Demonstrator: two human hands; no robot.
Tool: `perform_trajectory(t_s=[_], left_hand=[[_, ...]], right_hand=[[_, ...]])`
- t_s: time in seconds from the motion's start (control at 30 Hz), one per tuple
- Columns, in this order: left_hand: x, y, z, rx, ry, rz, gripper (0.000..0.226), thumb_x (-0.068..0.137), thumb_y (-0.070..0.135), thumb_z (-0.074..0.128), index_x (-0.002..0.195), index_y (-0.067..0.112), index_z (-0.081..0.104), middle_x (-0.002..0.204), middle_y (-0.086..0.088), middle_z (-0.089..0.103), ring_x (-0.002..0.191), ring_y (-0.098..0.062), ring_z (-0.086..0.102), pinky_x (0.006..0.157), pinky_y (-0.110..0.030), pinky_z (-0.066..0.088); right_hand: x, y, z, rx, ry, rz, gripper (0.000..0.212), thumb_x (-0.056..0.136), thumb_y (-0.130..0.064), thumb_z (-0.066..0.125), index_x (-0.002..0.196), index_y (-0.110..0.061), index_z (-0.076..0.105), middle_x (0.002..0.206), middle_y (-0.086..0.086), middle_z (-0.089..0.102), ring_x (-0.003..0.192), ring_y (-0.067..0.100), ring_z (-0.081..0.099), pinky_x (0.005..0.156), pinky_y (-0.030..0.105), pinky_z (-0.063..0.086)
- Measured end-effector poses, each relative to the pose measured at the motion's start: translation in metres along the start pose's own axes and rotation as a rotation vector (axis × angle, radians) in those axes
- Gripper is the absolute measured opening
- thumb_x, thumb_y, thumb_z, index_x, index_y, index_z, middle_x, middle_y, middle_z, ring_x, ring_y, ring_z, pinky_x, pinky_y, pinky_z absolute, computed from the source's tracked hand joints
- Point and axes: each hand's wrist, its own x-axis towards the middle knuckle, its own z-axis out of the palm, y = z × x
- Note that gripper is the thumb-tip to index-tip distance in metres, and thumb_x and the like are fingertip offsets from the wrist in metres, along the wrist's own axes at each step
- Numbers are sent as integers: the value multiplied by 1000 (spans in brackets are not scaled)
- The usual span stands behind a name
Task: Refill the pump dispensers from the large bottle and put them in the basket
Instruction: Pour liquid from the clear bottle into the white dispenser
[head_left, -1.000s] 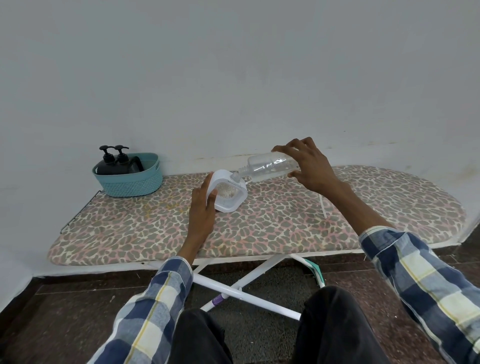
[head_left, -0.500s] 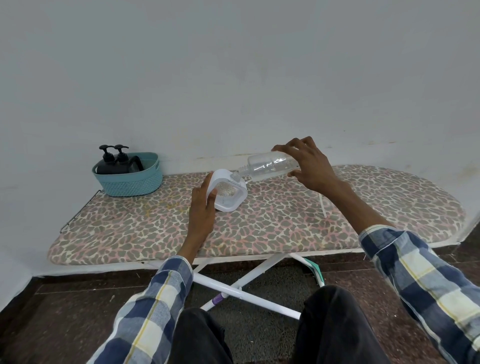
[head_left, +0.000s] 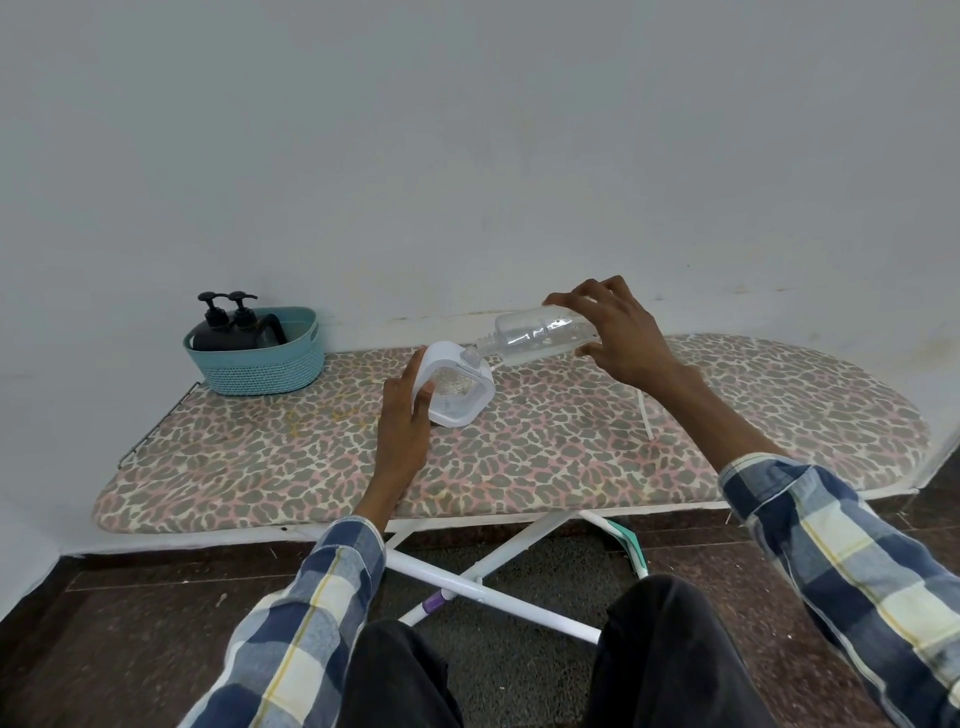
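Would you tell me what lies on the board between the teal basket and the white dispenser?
Nothing: in the head view, only bare patterned board cover shows between the teal basket and the white dispenser held by the left hand.

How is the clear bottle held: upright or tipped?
Tipped. The clear bottle lies nearly level in the right hand, its uncapped neck pointing down-left at the white dispenser steadied by the left hand.

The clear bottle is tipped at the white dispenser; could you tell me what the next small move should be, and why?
Probably raise the base of the clear bottle a little: the right hand holds it nearly level, neck at the opening of the white dispenser, steadied by the left hand.
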Motion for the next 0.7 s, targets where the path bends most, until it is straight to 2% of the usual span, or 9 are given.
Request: perform_trajectory(t_s=[0.27,0.5,0.7], left_hand=[[-1,2,-1,-4,0,-4,50,117,37,38,166,40,33,145,-7,47,122,-14,51,99,-30,40],[0,0,-1,7,2,0,51,117,33,39,167,38,33,147,-8,48,122,-11,49,99,-28,38],[1,-1,0,18,3,15,51,116,36,38,167,38,33,142,-9,48,118,-14,51,95,-30,40]], right_hand=[[0,-1,-1,-7,0,-2,86,77,-10,91,148,-40,53,137,-5,55,129,26,43,80,42,55],[0,0,0,-4,3,-5,85,78,-10,91,148,-38,54,137,-4,55,128,26,43,76,36,47],[1,-1,-2,-14,2,-3,86,77,-11,92,148,-40,53,138,-4,55,130,26,42,81,43,53]])
